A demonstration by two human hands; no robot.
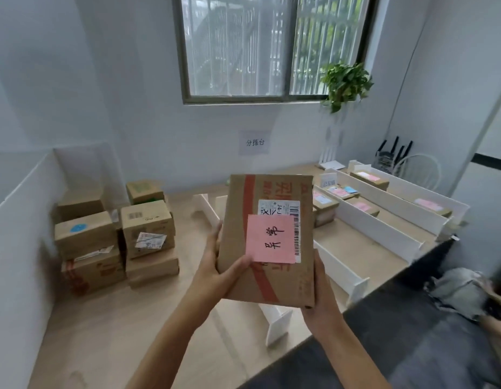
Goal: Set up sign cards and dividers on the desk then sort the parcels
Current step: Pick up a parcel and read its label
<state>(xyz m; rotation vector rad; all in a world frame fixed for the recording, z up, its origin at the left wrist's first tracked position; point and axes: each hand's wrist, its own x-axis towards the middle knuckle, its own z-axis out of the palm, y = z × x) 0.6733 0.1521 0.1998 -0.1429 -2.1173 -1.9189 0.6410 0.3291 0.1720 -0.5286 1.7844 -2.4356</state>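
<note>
1. The left hand [215, 265] is gripping the parcel's [241, 209] left edge, with the thumb lying on top beside the pink note [271, 240]. The right hand [321, 293] is clasping the near right corner.
2. The parcel is being held above the desk [131, 318], with its long axis pointing away from the body.
3. The dividers [398, 204] are standing ahead and to the right, with sorted parcels [325, 204] lying between them. The right hand is the nearer, so placement is probably calling for a rightward carry.
4. The unsorted stack [147, 220] is sitting to the left.
</note>
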